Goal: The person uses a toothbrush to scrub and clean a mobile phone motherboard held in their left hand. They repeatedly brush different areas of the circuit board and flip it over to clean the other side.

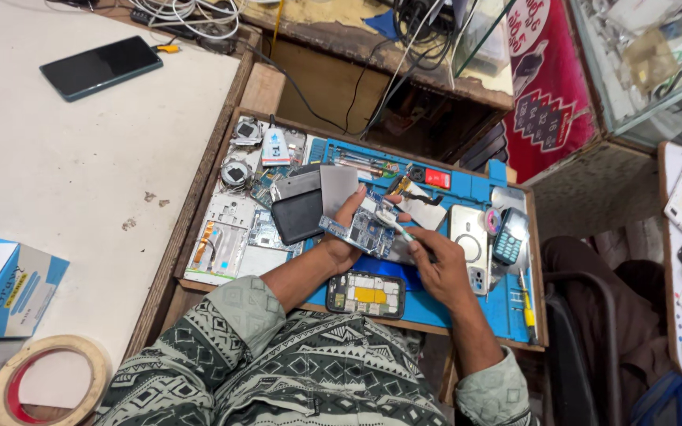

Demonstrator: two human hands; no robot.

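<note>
My left hand point(346, 237) holds a blue phone circuit board point(363, 230) above the blue work mat point(467, 189). My right hand point(442, 268) grips a thin tool point(398, 226) like tweezers, its tip resting on the board. Just below my hands lies an opened phone point(366, 294) with a yellow part showing inside. A black rectangular battery-like block point(297, 215) and a grey plate point(338, 186) lie just left of the board.
A small keypad phone point(508, 235), a silvery phone back point(469, 244), phone frames point(222, 237) and a small bottle point(275, 147) crowd the wooden tray. On the white counter lie a dark smartphone point(100, 67), a blue box point(5, 288) and a tape roll point(49, 379).
</note>
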